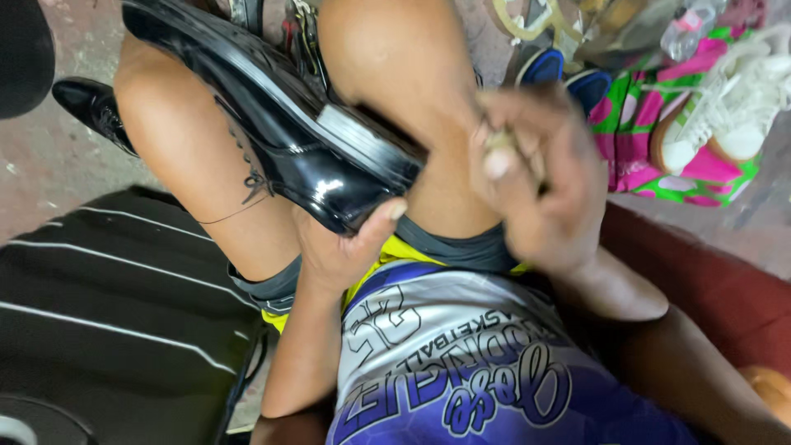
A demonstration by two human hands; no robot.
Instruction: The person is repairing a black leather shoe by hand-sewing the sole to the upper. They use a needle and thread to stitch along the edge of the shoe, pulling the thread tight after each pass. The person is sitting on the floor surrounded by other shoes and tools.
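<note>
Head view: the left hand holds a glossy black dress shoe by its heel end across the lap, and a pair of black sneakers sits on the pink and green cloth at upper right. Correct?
Not quite. In the head view the sneakers on the pink and green cloth are white, not black. The rest holds: the left hand holds the glossy black dress shoe by its heel end across the lap.

Looks like an informal shoe-shine/repair spot w/ bare stained concrete floor [49, 165]. Glossy black leather dress shoe [272, 115] at 12 o'clock, its mate [95, 107] at 10, white lace-up sneakers [725, 107] on pink-green patterned cloth [634, 156] at 2.
</note>
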